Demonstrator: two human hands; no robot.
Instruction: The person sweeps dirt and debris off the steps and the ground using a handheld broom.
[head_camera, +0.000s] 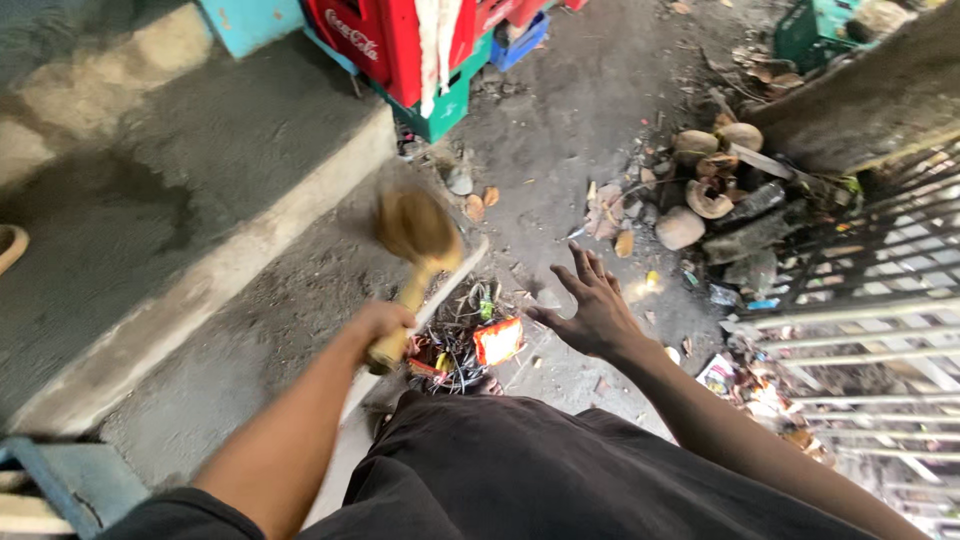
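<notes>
Fingers of the left hand (385, 325), just left of the frame's centre, are curled fully around the pale handle of a wooden mallet (415, 250); its rounded brown head is blurred and sits above the hand, tilted toward the upper middle of the frame. The right hand (595, 310), right of centre, holds nothing: its fingers are spread wide and straight, palm down, above the dirt ground (560, 120). Between and just below the two hands lies a small heap of litter with an orange wrapper (498, 340). Coconut husks (700, 190) are piled in the upper right, near a metal grille (880, 300). Red and green crates (420, 50) stand at the top centre.
</notes>
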